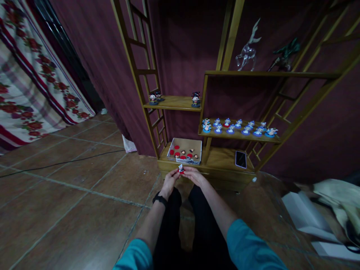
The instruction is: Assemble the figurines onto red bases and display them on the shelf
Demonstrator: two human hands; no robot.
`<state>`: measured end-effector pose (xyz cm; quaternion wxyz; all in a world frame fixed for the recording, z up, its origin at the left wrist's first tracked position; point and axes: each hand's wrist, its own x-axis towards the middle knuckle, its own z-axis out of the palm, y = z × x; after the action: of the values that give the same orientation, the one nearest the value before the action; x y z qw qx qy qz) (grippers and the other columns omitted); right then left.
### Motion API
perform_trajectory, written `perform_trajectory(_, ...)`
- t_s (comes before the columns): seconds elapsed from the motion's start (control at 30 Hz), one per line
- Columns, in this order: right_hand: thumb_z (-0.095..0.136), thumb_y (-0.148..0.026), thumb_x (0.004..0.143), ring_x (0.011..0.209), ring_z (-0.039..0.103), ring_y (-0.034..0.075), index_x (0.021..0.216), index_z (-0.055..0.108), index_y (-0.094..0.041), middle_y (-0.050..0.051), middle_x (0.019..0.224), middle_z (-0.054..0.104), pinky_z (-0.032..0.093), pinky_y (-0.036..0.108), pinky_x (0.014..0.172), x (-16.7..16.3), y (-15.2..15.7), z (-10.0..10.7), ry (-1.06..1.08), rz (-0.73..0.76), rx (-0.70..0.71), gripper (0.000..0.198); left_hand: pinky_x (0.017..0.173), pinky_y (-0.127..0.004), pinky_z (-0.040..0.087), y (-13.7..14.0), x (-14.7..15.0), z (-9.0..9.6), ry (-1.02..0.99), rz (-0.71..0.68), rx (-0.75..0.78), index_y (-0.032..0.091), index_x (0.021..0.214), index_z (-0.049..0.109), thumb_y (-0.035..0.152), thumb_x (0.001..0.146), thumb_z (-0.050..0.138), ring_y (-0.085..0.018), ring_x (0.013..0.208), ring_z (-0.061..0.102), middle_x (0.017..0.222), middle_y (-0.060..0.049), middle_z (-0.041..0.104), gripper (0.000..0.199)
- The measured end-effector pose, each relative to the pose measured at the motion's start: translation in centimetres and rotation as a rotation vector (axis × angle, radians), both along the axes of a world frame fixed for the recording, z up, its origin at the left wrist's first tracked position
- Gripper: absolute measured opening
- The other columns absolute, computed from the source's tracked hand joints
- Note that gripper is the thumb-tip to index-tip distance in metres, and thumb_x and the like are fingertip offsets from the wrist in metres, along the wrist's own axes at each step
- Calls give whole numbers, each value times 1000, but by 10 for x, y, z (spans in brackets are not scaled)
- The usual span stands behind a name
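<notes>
Between my two hands is a small figurine (181, 168) with a white upper part and a red base, held upright in front of the shelf. My left hand (170, 181) grips it from the left, and my right hand (194, 175) closes on it from the right. Just beyond them an open cardboard box (185, 143) stands on the lowest shelf, with several red discs and small dark-haired figure pieces inside. Up on the left shelf (173, 102) stand dark-haired figurines (195, 99). Several blue and white figurines (231, 129) line the right middle shelf (239, 133).
A phone (240, 159) lies on the lowest shelf at right. Higher up stand a clear deer figure (248, 52) and a dark green sculpture (285, 54). White boxes (308, 213) lie on the floor at right. A black cable (62, 162) crosses the tiles at left.
</notes>
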<state>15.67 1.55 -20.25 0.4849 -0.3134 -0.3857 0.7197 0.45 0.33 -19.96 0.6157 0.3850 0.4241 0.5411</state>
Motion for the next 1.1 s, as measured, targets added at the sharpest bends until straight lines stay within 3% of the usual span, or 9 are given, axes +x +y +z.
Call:
perform_trajectory(0.17,71,-20,58,95,60,21,98,64,-17,7,96,67,38,40,95,0,-1,2,-4,11,23,41,74,-28,44,-1,1,2,-72,-37,-26,13,93,66,23,59,72,-13,73,59,85,-8,67,36)
perform_trajectory(0.43,75,-24,55,97,59,20,93,65,-17,7,99,66,40,37,92,-3,-2,4,-45,18,10,40,80,-30,41,1,0,1,-56,-66,-25,12,100,65,19,49,78,-17,80,59,88,-8,68,52)
perform_trajectory(0.77,66,-22,68,73,62,14,91,64,-14,7,82,67,46,35,82,-1,-1,1,7,-54,-74,24,73,-25,44,1,-1,3,-198,-72,-48,12,93,63,9,56,73,-14,75,61,84,-8,67,39)
perform_trajectory(1.1,73,-20,57,83,62,16,91,60,-17,5,92,65,46,33,81,0,0,-2,-45,-22,-37,37,78,-26,45,0,-5,4,-242,-77,-92,10,95,64,9,64,67,-13,73,62,84,-10,68,32)
